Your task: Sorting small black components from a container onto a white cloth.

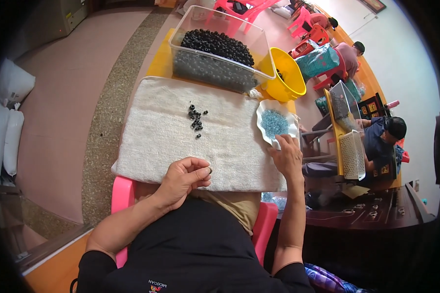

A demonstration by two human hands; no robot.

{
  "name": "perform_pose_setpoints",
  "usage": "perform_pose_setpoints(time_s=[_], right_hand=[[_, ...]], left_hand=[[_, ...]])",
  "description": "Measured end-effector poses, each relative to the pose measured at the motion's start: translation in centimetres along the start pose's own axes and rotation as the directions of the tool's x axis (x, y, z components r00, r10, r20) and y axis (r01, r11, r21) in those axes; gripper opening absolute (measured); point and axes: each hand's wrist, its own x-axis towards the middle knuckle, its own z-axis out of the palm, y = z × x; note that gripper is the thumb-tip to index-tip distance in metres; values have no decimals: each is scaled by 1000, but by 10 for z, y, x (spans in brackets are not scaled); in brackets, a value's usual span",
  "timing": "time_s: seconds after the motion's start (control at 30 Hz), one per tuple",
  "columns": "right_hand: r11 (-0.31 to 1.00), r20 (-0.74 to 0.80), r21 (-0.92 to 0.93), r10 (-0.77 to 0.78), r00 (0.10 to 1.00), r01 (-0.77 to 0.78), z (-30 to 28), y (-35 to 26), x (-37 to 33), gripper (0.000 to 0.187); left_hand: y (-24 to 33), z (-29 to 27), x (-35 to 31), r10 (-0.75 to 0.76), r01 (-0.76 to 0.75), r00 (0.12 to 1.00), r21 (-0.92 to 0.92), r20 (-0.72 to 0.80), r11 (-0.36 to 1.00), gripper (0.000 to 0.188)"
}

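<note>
My left hand (187, 177) is closed in a pinch above the near edge of a white towel (156, 127). Between thumb and forefinger sits a small black piece (209, 170), mostly covered by the fingertips. My right hand (287, 155) is at the near rim of a white wavy-edged dish (262, 111), its fingers bent together over it; whatever they pinch is hidden. Small clear bluish pieces (275, 122) fill the dish. On the towel, beyond my left hand, lies a loose group of small black ring-shaped parts (195, 117).
A clear plastic bin (215, 75) of black parts stands at the table's far side, beside a yellow bowl (291, 80). Pink chair arms (123, 195) flank me. White sacks (13, 141) stand at the left. Several people work at tables on the right, one in a dark cap (396, 128).
</note>
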Motion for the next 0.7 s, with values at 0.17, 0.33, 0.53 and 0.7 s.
perform_pose_setpoints(time_s=[0.17,0.33,0.53,0.7], right_hand=[[999,105,-34,17,994,-14,9,7,-1,40],[1000,65,-7,27,998,-26,13,13,0,42],[1000,56,18,0,998,-1,9,11,1,43],[995,42,24,-95,995,94,3,3,1,35]], left_hand=[[2,2,-1,-7,7,1000,4,-9,1000,15],[2,2,-1,-6,6,1000,9,-13,1000,15],[1,3,-2,-12,12,1000,20,-27,1000,15],[1,3,-2,-14,14,999,14,-30,1000,15]])
